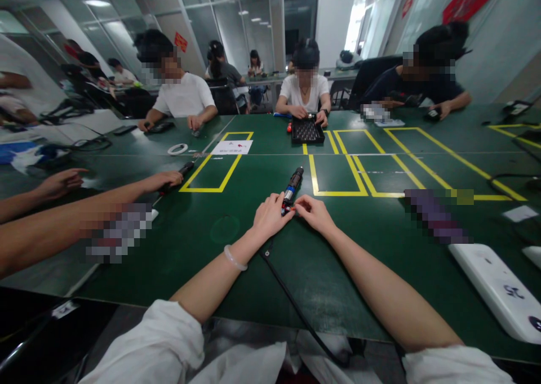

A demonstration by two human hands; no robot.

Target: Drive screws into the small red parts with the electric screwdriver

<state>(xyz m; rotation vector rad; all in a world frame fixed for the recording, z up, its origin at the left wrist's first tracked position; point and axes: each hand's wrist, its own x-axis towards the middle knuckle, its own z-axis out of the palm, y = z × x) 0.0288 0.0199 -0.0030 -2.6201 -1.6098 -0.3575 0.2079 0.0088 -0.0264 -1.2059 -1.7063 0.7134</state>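
Observation:
An electric screwdriver (295, 180) lies on the green table, its tip pointing away from me. Part of its casing seems to be off, with blue and silver inner parts showing. My left hand (269, 216) is closed over its near end from the left. At that same end, the fingertips of my right hand (315, 214) are pinched together beside small red and orange bits, too small to make out. A black cord (291, 294) runs from under my left hand towards the table's front edge.
A white power bank (499, 294) and a blurred dark phone-like slab (437, 218) lie at the right. From the left, a co-worker's hand (167, 179) holds a similar black tool. Across the table (262, 282), a person works over a black tray (307, 132). Yellow tape (338, 193) marks rectangles.

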